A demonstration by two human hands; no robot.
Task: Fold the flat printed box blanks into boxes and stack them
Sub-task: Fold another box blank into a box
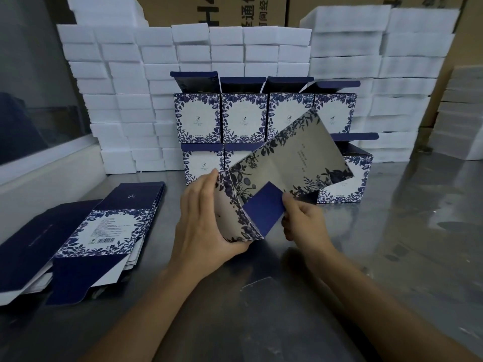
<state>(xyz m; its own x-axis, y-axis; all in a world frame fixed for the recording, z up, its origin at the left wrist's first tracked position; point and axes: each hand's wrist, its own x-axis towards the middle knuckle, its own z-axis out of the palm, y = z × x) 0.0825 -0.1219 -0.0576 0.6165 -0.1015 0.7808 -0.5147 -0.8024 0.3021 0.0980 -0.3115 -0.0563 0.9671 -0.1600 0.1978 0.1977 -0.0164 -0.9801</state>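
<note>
Head view, looking down on a grey metal worktable (392,257). Both hands work one partly opened blue-and-white floral printed cardboard box blank (287,163), held tilted above the table, centre frame. Left hand (206,223) grips the blank's near left corner, thumb underneath, fingers laid up along the patterned side panel. Right hand (303,220) pinches a plain dark blue end flap (264,212) at the blank's near end, fingers curled.

Left of the hands: a stack of flat blanks (86,236) lying on the table, top one showing a barcode panel and navy flaps.

Behind the held blank: folded floral boxes (243,118) stacked in two rows, upper row of four standing side by side with navy lids raised; lower row partly hidden by the blank.

Further back: a wall of white foam blocks (156,61), with brown printed cartons (209,9) above.
</note>
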